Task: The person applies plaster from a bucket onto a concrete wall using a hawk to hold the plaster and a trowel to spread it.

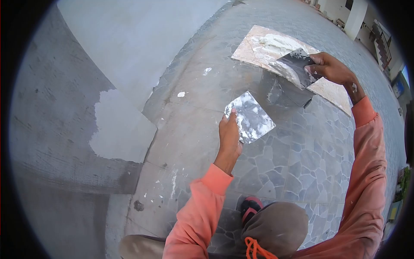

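Observation:
My left hand [230, 131] is closed on a square metal putty blade [254, 118], its face smeared with white putty and my thumb lying on top. Farther off on the right, my right hand [334, 68] pinches a dark, flat putty scraper [302, 64] between thumb and fingers. A thick band of white putty runs along the scraper's lower left edge. The scraper overlaps a pinkish marble-look board [246, 46] that carries a spread heap of white putty [280, 42].
A dark grey, box-like object [282, 91] shows under the board. At left stands a grey wall [56, 108] with a pale smooth patch [120, 129]. White splashes [182, 94] dot the stone-patterned floor [280, 159]. My knee [280, 226] and shoe [251, 207] are below.

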The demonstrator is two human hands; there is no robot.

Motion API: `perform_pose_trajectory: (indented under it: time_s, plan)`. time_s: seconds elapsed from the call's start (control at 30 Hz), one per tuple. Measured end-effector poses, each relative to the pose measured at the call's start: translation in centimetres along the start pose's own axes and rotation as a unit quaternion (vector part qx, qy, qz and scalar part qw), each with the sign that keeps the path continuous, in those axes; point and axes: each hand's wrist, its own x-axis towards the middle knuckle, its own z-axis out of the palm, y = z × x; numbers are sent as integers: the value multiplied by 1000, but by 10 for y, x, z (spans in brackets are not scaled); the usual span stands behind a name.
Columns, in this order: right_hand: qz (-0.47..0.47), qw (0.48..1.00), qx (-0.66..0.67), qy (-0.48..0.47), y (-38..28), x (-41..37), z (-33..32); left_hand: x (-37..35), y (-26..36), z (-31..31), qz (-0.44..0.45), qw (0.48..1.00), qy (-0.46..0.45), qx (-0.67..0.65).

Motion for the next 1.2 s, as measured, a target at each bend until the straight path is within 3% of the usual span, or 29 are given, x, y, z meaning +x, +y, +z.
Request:
perform_pose_trajectory:
  time_s: [0.1, 0.17, 0.23, 0.3, 0.4, 0.43, 0.5, 0.63, 0.83, 0.97, 1.0, 1.1, 1.2]
  plan:
    - [-14, 993, 51, 105, -26, -21, 58, -9, 1, -12, -11, 999, -8, -30]
    - [-131, 981, 70, 126, -27, -34, 99, -17, 0, -17, -20, 999, -6, -42]
    - [-261, 960, -19, 100, -24, -42, 120, -15, -11, -16, -21, 997, -18, -72]
    - [-449, 893, -9, 41, -21, -22, 135, -1, -12, -15, -5, 993, -49, -108]
    - [-506, 859, -54, -52, -44, -6, 163, 5, 12, -45, 26, 980, -136, -140]
    - [-505, 857, -79, -68, -46, -5, 168, 7, 18, -50, 7, 979, -145, -142]
    - [-499, 851, -130, -95, -44, -6, 171, -8, 27, -49, 52, 993, -72, -81]
    - [-492, 856, -117, -109, -26, -4, 178, -21, 30, -59, 104, 994, -34, -20]
    - [-356, 888, -268, -117, 20, -9, 171, -27, 44, -53, 117, 992, -46, -5]
    - [-231, 965, -124, -15, 47, -24, 173, -38, 63, -36, 169, 984, -33, 44]
    - [-246, 961, -97, 81, 36, -29, 164, -41, 66, -33, 171, 984, -14, 46]
    - [-118, 962, -133, 205, 10, -28, 116, -40, 64, -37, 180, 983, -5, 18]
    - [-123, 924, -190, 310, 11, 10, 71, -37, 58, -45, 188, 982, -6, 23]
